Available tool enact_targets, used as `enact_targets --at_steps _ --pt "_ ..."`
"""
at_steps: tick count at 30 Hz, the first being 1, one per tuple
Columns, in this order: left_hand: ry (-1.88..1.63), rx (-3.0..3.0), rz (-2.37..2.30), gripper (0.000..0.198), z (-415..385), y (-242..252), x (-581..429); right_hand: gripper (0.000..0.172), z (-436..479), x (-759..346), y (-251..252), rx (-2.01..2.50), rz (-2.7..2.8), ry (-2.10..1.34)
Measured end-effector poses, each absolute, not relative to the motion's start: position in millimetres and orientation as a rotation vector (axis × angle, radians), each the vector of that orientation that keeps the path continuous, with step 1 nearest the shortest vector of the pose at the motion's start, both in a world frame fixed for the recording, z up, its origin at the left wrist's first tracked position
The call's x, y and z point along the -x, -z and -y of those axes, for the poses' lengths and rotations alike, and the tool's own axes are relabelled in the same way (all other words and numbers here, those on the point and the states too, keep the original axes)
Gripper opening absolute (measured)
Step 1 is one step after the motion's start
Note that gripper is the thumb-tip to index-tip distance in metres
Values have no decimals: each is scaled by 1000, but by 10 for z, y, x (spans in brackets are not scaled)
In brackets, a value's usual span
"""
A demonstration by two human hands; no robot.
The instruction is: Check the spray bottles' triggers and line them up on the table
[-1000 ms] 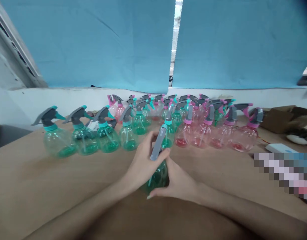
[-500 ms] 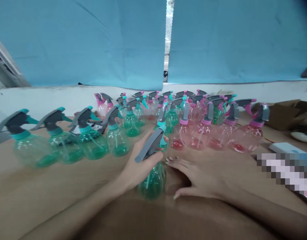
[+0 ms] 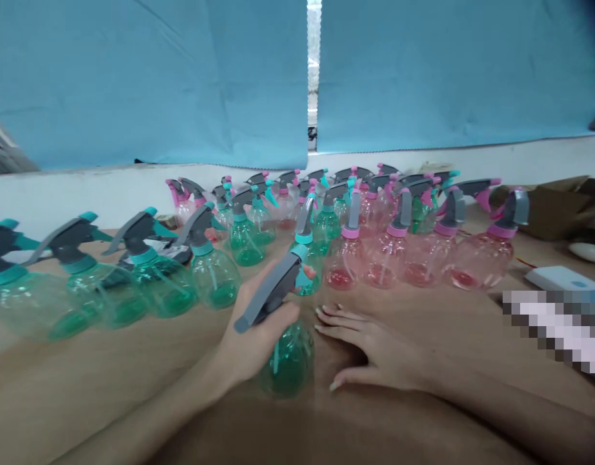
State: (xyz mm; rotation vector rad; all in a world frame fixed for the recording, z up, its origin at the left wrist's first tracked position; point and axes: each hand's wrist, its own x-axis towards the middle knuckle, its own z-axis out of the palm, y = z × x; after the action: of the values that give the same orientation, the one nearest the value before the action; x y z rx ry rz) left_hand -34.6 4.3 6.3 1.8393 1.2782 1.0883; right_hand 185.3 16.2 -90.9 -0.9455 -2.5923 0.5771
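My left hand is wrapped round the neck of a green spray bottle with a grey and teal head, which stands upright at the near middle of the table. Just right of it my right hand lies on the tabletop with its fingers spread, holding nothing. Beyond the held bottle stands another green bottle. A row of green bottles runs off to the left, and a row of pink bottles to the right, each with some liquid at the bottom.
Several more pink and green spray bottles stand behind the front rows. At the right are a white box, a blurred-out patch and a brown carton. Blue curtains hang behind the wooden table.
The view has turned slightly to the right, so the left bottles sit further left. My left hand and its bottle appear a little further left and lower; my right hand stays flat.
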Motion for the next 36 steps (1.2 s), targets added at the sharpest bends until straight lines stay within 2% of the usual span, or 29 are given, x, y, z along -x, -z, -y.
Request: enact_targets --at_steps 7,16,22,36 --pt "-1093 -1903 -1288 26 -40 -28 331 75 -155 -1852 903 951 2608 -523" --pt "-1139 -1911 -1292 26 -34 -63 307 64 -145 -1835 933 958 2550 -445" --pt "-1115 -1880 -1316 9 -25 -46 319 65 -141 -1829 922 947 2553 -433" --pt "-1109 -1861 -1367 10 -21 -33 321 62 -156 -1827 939 936 2526 -461"
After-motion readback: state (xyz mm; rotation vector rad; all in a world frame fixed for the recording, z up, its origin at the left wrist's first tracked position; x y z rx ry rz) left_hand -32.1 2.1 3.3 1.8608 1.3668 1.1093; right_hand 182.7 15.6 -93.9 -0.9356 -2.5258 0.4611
